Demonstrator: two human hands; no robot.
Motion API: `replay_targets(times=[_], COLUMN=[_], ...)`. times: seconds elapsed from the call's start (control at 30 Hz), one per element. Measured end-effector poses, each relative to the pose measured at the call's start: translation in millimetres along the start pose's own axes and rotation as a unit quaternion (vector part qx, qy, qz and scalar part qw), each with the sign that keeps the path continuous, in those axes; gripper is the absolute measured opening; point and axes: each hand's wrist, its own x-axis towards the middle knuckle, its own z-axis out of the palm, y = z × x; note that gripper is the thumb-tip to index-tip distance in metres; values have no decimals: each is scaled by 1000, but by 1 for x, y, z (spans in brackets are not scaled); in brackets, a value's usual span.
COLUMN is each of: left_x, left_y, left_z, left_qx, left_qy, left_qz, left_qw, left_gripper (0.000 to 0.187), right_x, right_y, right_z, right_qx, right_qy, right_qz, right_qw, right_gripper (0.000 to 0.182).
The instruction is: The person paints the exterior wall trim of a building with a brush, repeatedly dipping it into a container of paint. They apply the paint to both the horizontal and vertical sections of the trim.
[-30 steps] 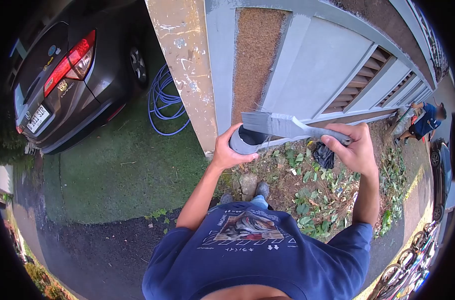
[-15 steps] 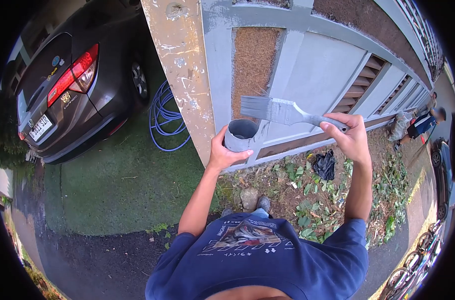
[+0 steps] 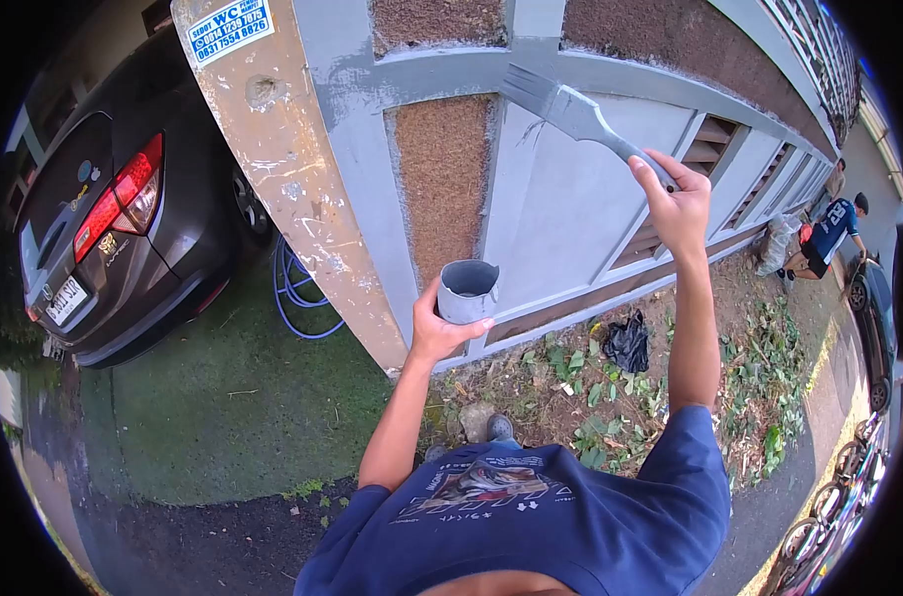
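Observation:
A grey-smeared paint cup (image 3: 468,301) with a ragged rim stands upright in my left hand (image 3: 443,330), the fingers wrapped round its side. Inside, its lower part is dark. By the handle end, my right hand (image 3: 678,204) pinches a wide paintbrush (image 3: 577,114) coated in grey. The brush tilts up to the left, its bristles overlapping the grey frame of the wall (image 3: 610,139) near the top corner of a rough brown panel (image 3: 439,179). Pale grey paint covers the wall's smooth panels and ribs.
A beige pillar (image 3: 273,149) with flaking paint forms the wall's left corner. Left of it are a dark car (image 3: 124,219) and a coiled blue hose (image 3: 297,298). A black plastic bag (image 3: 626,343) and cut leaves lie below the wall. Two people (image 3: 831,236) are farther right.
My right hand has raised the brush from above the cup to the upper wall frame. The cup stays in my left hand, and the view has shifted.

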Motion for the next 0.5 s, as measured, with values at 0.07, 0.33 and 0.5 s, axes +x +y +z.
replay_targets(times=[0.07, 0.33, 0.5], left_x=[0, -5, -13], left_y=[-11, -37, -40], left_z=[3, 7, 6], left_qx=[5, 42, 50], left_qy=[11, 73, 97], left_qz=[-10, -64, -62], left_qw=[1000, 994, 992], left_gripper=[72, 70, 68], right_x=[18, 50, 42], right_y=[28, 117, 135], right_z=[7, -27, -28], right_qx=[-19, -116, -185], right_qy=[10, 124, 255], right_qz=[-17, -16, -50], right_qw=[1000, 985, 948], right_gripper=[32, 32, 28])
